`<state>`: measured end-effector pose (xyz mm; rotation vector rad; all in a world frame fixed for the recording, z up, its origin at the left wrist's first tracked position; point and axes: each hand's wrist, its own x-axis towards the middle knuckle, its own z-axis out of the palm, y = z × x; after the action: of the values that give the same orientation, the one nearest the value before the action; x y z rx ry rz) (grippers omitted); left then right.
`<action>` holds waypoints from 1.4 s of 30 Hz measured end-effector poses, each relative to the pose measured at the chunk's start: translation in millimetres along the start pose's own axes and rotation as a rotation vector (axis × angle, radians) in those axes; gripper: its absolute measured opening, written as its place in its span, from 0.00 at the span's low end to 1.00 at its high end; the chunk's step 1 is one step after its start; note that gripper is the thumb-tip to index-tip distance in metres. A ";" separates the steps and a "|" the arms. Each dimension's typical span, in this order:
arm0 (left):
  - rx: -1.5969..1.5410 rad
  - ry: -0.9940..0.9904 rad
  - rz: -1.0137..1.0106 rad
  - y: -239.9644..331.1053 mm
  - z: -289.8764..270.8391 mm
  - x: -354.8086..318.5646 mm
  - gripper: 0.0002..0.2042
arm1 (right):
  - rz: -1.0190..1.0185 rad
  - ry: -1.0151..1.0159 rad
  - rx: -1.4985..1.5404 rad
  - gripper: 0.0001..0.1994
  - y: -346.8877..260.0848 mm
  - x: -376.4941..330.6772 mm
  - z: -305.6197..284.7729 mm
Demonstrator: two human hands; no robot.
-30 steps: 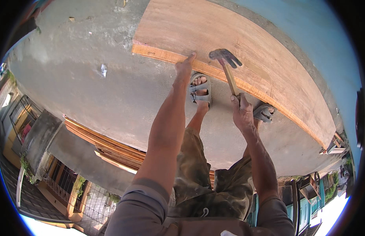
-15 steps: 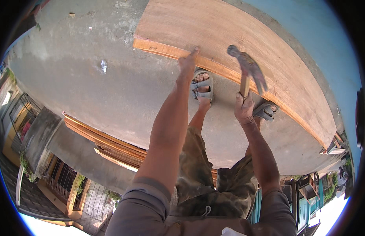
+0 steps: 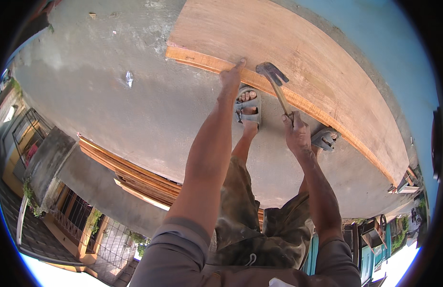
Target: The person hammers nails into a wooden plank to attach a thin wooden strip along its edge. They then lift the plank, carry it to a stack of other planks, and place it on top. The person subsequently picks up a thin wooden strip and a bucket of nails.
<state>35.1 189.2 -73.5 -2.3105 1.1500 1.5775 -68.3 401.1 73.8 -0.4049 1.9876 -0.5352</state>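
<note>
Head camera: how do the person's arms lie about the wooden panel (image 3: 231,28)?

Left arm reaches out nearly straight, and the left hand (image 3: 231,76) rests at the panel's near edge, one digit extended onto the edge strip (image 3: 202,60). The right arm bends more at the elbow, its right hand (image 3: 298,133) short of that edge, toward the body.

And the grips?

Right fingers are curled closed round the lower handle of the hammer (image 3: 280,93), thumb along the handle. The left hand's other fingers are hidden, so whether it pinches anything cannot be told.

Where is the hammer's head?

Over the panel's near edge, just to the right of the left hand. Whether it touches the wood cannot be told.

What differs from half a second ago?

Then the hammer was blurred, its handle foreshortened and its head farther right along the panel. Now the handle shows longer and slants leftward, head nearer the left hand. That hand has kept its place at the panel's edge.
</note>
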 end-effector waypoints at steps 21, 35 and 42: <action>0.496 -0.288 -0.025 -19.0 -113.1 -25.0 0.13 | 1.284 0.339 0.456 0.21 178.7 -398.3 -105.8; 0.412 -1.074 0.267 -46.1 -85.3 -430.6 0.22 | 0.665 0.138 1.706 0.06 130.3 -446.0 -72.5; 0.582 -1.149 0.644 -164.6 -23.0 -690.4 0.19 | 0.215 0.296 1.929 0.07 113.8 -541.9 -132.4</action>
<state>40.5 651.7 465.3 -0.4584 1.6463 1.8879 49.5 791.9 470.8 1.0899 0.9235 -2.0114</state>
